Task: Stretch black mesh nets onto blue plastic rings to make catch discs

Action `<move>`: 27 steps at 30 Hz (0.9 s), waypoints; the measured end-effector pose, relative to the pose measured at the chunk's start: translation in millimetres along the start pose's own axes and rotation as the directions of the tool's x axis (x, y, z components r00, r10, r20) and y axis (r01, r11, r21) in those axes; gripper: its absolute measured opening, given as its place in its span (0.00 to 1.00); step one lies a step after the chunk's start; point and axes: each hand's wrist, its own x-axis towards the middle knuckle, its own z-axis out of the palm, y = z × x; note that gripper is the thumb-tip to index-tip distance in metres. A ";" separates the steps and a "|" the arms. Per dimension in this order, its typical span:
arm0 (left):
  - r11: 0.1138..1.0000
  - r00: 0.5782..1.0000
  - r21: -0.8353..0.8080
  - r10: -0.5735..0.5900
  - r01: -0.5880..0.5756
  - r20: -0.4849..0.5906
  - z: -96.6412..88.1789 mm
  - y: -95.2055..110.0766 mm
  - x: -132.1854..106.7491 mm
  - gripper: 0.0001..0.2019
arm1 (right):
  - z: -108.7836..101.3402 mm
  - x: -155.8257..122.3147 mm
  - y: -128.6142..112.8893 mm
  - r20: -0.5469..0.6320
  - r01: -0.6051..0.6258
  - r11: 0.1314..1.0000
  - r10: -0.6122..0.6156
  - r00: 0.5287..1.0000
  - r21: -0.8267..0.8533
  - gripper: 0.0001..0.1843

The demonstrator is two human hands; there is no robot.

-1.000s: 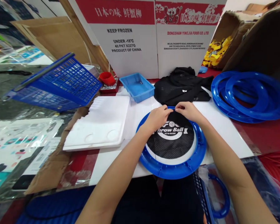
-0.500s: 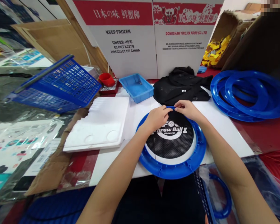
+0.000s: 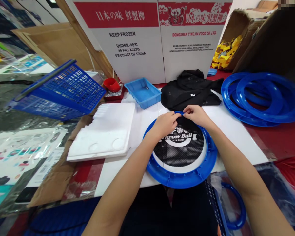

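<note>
A blue plastic ring (image 3: pixel 184 178) lies flat on a white board in front of me. Inside it sits a black mesh disc (image 3: pixel 179 152) printed "Throw Ball". My left hand (image 3: pixel 165 124) and my right hand (image 3: pixel 196 115) meet at the ring's far edge. Both pinch the mesh edge there against the rim, fingertips almost touching each other. A heap of more black mesh (image 3: pixel 189 90) rests just beyond my hands.
Stacked blue rings (image 3: pixel 263 100) lie at the right. A small blue tray (image 3: pixel 143 92), a red cup (image 3: pixel 111 84), a tilted blue basket (image 3: pixel 61 91) and a white foam slab (image 3: pixel 105 131) stand to the left. Cardboard boxes (image 3: pixel 162 39) wall the back.
</note>
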 end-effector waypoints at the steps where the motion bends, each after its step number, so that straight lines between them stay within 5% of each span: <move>1: 1.000 1.000 0.013 0.006 -0.006 0.010 -0.8 0.7 0.2 0.22 | 0.2 -0.6 -1.5 -0.011 -0.006 1.000 0.006 1.000 -0.022 0.07; 7: 0.993 0.998 0.113 0.028 -0.034 0.055 -3.2 6.3 2.3 0.22 | 1.1 -3.6 -12.2 -0.062 -0.009 0.983 -0.003 0.998 -0.184 0.07; 13: 0.981 0.997 0.195 0.002 -0.016 0.072 -18.2 13.2 -1.2 0.19 | 1.5 -2.4 -9.1 0.023 -0.006 0.986 0.010 1.000 -0.169 0.06; 17: 0.984 0.999 0.178 0.028 -0.031 0.021 -44.1 31.9 -41.4 0.16 | -14.0 -0.3 -15.5 -0.052 0.055 0.983 -0.065 0.997 -0.177 0.05; 19: 0.988 0.984 0.029 0.145 -0.149 0.106 -50.2 43.0 -72.8 0.15 | -26.7 -10.4 -30.5 -0.057 0.119 0.965 -0.136 0.989 -0.235 0.07; 22: 0.955 0.924 -0.164 0.284 -0.248 0.256 -45.8 54.1 -116.2 0.14 | -35.4 -58.7 -64.2 -0.027 0.240 0.934 -0.256 0.966 -0.264 0.10; 27: 0.960 0.982 -0.268 0.119 -0.076 0.148 -27.8 62.7 -147.8 0.11 | 12.5 -188.3 -98.9 0.076 0.316 0.914 -0.307 0.949 -0.253 0.15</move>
